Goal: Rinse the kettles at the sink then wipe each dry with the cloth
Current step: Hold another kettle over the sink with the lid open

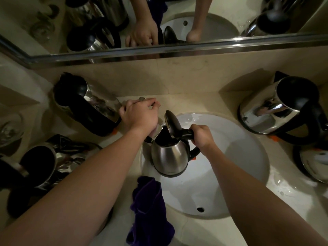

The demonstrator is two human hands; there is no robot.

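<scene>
Head view: the right hand grips the black handle of a steel kettle, lid flipped up, held over the white sink. The left hand curls over the faucet just behind it. A purple cloth drapes the counter edge; other kettles stand on both sides.

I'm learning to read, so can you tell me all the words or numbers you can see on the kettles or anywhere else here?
None can be read.
The kettle that the right hand holds over the sink has a tiny mark near its base, too small and blurred to read.
The other kettles, the purple cloth and the mirror show no words or numbers.
</scene>
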